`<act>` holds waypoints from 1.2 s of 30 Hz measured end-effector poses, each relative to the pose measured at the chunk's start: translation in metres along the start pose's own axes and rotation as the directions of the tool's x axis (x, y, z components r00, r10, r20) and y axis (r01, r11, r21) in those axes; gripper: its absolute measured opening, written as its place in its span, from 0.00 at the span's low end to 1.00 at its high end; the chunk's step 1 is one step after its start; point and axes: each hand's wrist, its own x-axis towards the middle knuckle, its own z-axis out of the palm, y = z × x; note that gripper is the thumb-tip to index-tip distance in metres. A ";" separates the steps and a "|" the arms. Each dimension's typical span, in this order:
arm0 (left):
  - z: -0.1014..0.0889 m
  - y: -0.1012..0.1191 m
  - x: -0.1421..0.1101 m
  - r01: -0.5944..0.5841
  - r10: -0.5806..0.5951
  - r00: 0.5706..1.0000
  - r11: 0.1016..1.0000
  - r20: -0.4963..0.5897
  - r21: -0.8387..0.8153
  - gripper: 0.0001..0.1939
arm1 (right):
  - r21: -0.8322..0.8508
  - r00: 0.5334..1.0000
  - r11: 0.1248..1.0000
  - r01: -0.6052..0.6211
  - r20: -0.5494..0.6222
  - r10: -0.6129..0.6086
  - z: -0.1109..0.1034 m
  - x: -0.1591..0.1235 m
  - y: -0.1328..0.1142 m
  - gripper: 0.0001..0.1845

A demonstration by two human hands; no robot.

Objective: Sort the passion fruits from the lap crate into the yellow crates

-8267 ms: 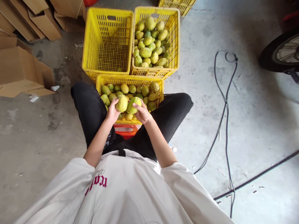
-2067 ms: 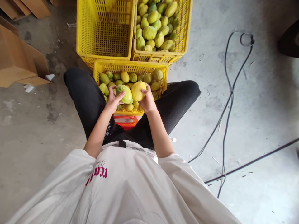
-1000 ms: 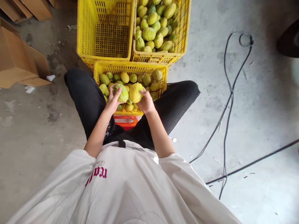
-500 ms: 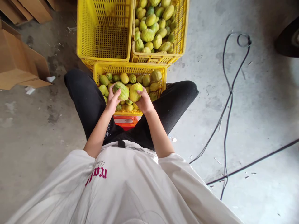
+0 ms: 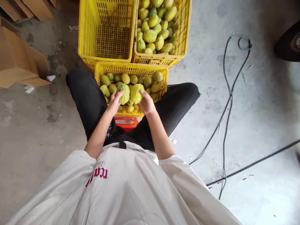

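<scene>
My left hand (image 5: 114,102) is closed around a knobbly green-yellow fruit (image 5: 123,93) that looks like a large lemon, the thumb lying over its side. A smoother, yellower fruit (image 5: 136,93) of the same sort is gripped by my right hand (image 5: 147,103). The two fruits are side by side with a narrow gap between them. Both are held above a low yellow crate (image 5: 131,66) between my knees. More green and yellow fruits (image 5: 125,78) lie in that crate, partly hidden by my hands.
Behind stand two yellow crates: the left one (image 5: 84,31) shows its slotted floor, the right one (image 5: 185,34) holds many fruits. Something orange-red (image 5: 126,126) is under the near crate. Cardboard boxes (image 5: 22,59) stand left; a black cable (image 5: 231,93) and a wheel (image 5: 289,42) are right.
Both fruits have turned in my hands, and the green-yellow one has shifted slightly right and nearer to me. The whole view has moved a little.
</scene>
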 end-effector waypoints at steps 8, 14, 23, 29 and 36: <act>-0.006 0.004 -0.002 0.065 -0.061 0.998 0.988 -0.028 0.138 0.18 | -0.067 0.999 0.997 0.030 -0.015 -0.031 0.004 -0.007 -0.003 0.21; 0.001 0.007 -0.003 0.113 -0.098 0.988 0.986 -0.120 0.125 0.20 | -0.088 0.999 0.996 0.015 -0.027 -0.018 0.007 -0.009 -0.004 0.21; 0.006 0.013 -0.003 0.175 -0.186 0.976 0.980 -0.111 -0.097 0.09 | -0.072 1.000 0.997 0.010 -0.028 -0.012 -0.001 0.001 -0.002 0.22; -0.006 0.008 0.008 0.126 -0.136 0.988 0.984 -0.076 -0.124 0.07 | -0.071 0.999 0.997 -0.006 -0.043 0.003 0.002 0.000 -0.005 0.22; -0.020 -0.004 0.015 0.008 -0.011 0.998 0.999 0.067 0.047 0.19 | -0.146 0.999 0.988 0.048 0.024 -0.045 0.005 -0.014 -0.015 0.35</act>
